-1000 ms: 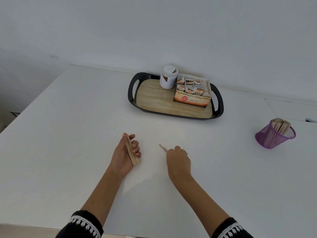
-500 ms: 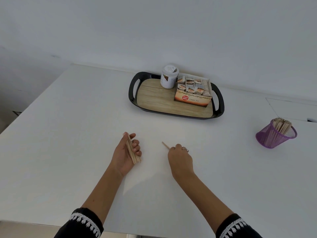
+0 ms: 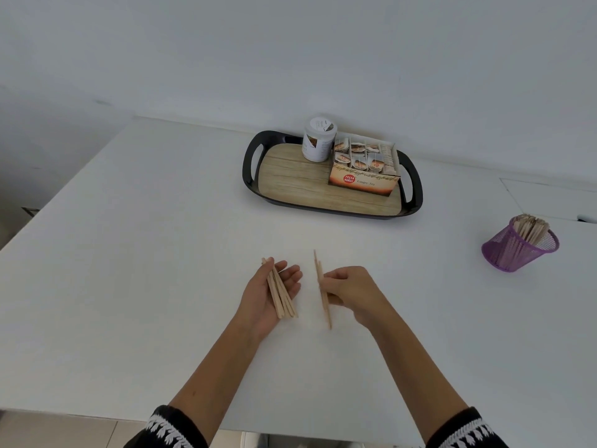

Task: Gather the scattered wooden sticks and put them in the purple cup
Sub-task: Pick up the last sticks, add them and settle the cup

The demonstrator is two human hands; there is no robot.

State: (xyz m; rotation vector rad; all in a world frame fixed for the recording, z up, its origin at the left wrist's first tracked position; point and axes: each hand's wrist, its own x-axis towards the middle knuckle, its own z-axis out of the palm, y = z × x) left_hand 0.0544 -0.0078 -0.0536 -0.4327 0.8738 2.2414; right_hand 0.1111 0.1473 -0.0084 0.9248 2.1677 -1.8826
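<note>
My left hand (image 3: 269, 294) is palm-up over the white table, fingers uncurled, with a bundle of several wooden sticks (image 3: 281, 294) lying across the palm. Just to its right, my right hand (image 3: 353, 289) pinches a couple of wooden sticks (image 3: 323, 291), held lengthwise and pointing away from me, a short gap from the left palm. The purple mesh cup (image 3: 517, 250) stands far right on the table, holding several sticks (image 3: 529, 227). No loose sticks show on the table.
A black-rimmed tray (image 3: 251, 166) with a wooden floor sits at the back centre, carrying a white jar (image 3: 318, 140) and an open ginger tea box (image 3: 363, 181). The table's front edge (image 3: 290, 426) runs just below my forearms; a wall stands behind.
My right hand lifted its sticks off the table and swung them towards the left hand. My left hand's fingers uncurled from the bundle, opening the palm.
</note>
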